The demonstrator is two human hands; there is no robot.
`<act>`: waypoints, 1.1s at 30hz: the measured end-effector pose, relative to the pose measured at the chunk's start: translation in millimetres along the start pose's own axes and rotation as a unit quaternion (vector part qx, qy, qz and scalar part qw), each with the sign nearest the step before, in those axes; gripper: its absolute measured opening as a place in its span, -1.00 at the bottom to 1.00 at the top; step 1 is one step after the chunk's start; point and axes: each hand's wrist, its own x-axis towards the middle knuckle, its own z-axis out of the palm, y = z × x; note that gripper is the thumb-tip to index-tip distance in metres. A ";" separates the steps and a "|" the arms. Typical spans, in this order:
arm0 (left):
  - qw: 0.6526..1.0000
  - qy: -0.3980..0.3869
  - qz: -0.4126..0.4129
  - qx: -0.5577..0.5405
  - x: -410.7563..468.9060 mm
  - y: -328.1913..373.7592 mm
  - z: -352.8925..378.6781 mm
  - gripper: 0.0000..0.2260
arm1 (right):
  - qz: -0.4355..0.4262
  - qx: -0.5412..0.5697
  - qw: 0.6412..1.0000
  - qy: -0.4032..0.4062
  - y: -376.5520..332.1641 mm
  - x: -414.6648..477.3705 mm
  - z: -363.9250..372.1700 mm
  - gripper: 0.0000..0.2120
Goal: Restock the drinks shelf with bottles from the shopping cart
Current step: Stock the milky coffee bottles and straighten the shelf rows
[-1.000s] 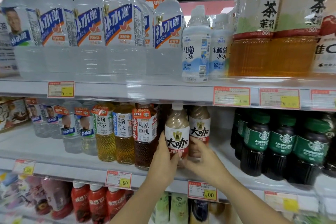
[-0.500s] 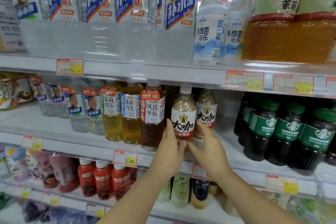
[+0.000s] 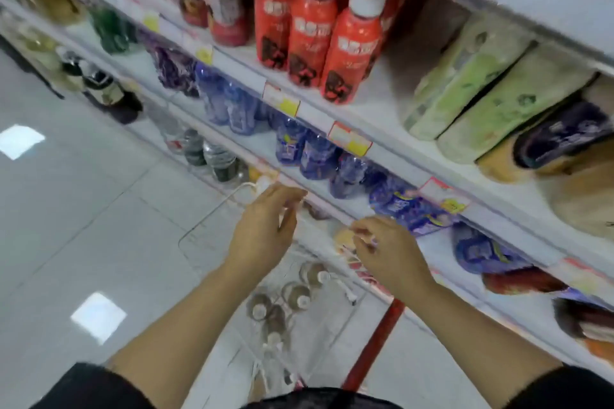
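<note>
My view points down at the shopping cart (image 3: 212, 219), a wire basket with a red handle bar (image 3: 375, 342) below my arms. Several brown bottles with white caps (image 3: 295, 295) stand in the cart, seen from above. My left hand (image 3: 262, 232) hovers over the cart's middle with relaxed fingers and holds nothing. My right hand (image 3: 388, 252) hangs beside it over the cart's right side, fingers loosely curled and empty. The drinks shelf (image 3: 392, 156) runs diagonally along the right. The picture is blurred by motion.
Red bottles with white caps (image 3: 352, 43) stand on an upper shelf. Blue bottles (image 3: 312, 149) fill the shelf below. Green packs (image 3: 471, 86) lie at the right. Dark bottles (image 3: 103, 86) sit far left. Pale tiled floor (image 3: 83, 209) spreads to the left.
Both hands have let go of the brown coffee bottles on the middle shelf and dropped toward the cart. My view has swung from the shelf front down to the cart and floor.
</note>
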 end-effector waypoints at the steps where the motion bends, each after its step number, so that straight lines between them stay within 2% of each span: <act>1: 0.998 -0.010 -0.057 0.003 -15.9 -23.2 5.7 -0.77 | 0.026 0.000 0.998 -0.053 9.6 1.2 21.8 -0.81; 4: 0.981 -0.055 -0.187 0.021 -62.0 -80.9 23.7 -0.74 | 0.071 -0.023 0.982 -0.175 34.1 3.2 78.2 -0.84; 7: 0.961 -0.076 -0.263 0.026 -97.1 -121.7 41.4 -0.75 | 0.090 -0.052 0.964 -0.243 58.2 4.6 125.7 -0.93; 10: 0.949 -0.097 -0.299 0.033 -120.7 -148.8 60.1 -0.75 | 0.125 -0.098 0.943 -0.291 86.5 6.2 170.3 -0.64; 14: 0.944 -0.109 -0.307 0.046 -130.3 -173.6 78.5 -0.76 | 0.155 -0.123 0.932 -0.304 106.6 16.5 211.9 -0.55; 18: 0.952 -0.131 -0.268 0.069 -121.8 -188.7 92.0 -0.75 | 0.153 -0.117 0.938 -0.289 121.1 30.6 236.1 -0.62; 20: 0.946 -0.181 -0.252 0.089 -113.6 -192.6 100.2 -0.75 | 0.160 -0.127 0.939 -0.278 128.1 37.3 240.7 -0.70; 24: 0.877 -0.357 -0.257 0.193 -100.7 -206.0 126.8 -0.68 | 0.151 -0.131 0.936 -0.289 136.6 47.8 240.3 -0.81; 27: 0.829 -0.433 -0.254 0.245 -99.0 -217.7 148.8 -0.61 | 0.138 -0.093 0.946 -0.277 133.9 46.3 233.0 -0.85; 30: 0.809 -0.453 -0.252 0.278 -97.6 -221.0 161.4 -0.59 | 0.114 -0.062 0.958 -0.255 127.0 37.5 217.7 -0.81; 33: 0.820 -0.424 -0.242 0.299 -94.0 -217.5 161.8 -0.59 | 0.084 -0.065 0.967 -0.231 117.6 29.7 196.0 -0.80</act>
